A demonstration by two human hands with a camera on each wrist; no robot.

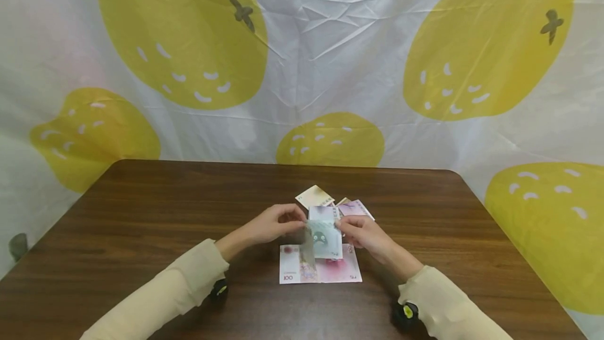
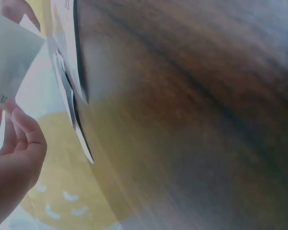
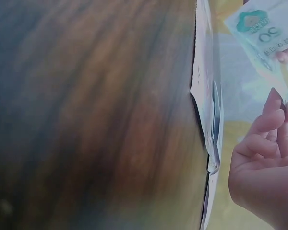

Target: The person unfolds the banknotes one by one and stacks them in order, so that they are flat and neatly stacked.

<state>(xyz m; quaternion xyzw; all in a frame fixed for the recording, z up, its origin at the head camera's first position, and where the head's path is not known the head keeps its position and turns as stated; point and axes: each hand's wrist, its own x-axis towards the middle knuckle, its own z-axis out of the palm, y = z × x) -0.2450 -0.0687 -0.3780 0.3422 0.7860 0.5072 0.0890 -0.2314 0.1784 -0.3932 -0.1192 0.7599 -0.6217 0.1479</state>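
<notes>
Between both hands hangs a pale green banknote [image 1: 326, 243], raised above the table. My left hand [image 1: 274, 223] pinches its upper left corner with thumb and fingers, and the corner also shows beside the left hand [image 2: 14, 148] in the left wrist view. The upper right corner is pinched by my right hand [image 1: 370, 236]. In the right wrist view the green banknote [image 3: 266, 31] bears a 50, above the curled fingers of the right hand [image 3: 266, 163]. Below it a pink banknote [image 1: 340, 273] marked 100 lies flat, partly covered by the green one.
Behind the hands, several notes lie overlapping: a yellowish banknote [image 1: 313, 195], a purple banknote [image 1: 357, 210] and a greyish banknote [image 1: 323, 213]. They rest on a dark brown wooden table [image 1: 189, 198]. A white curtain [image 1: 330, 67] with yellow fruit prints hangs behind the table's far edge.
</notes>
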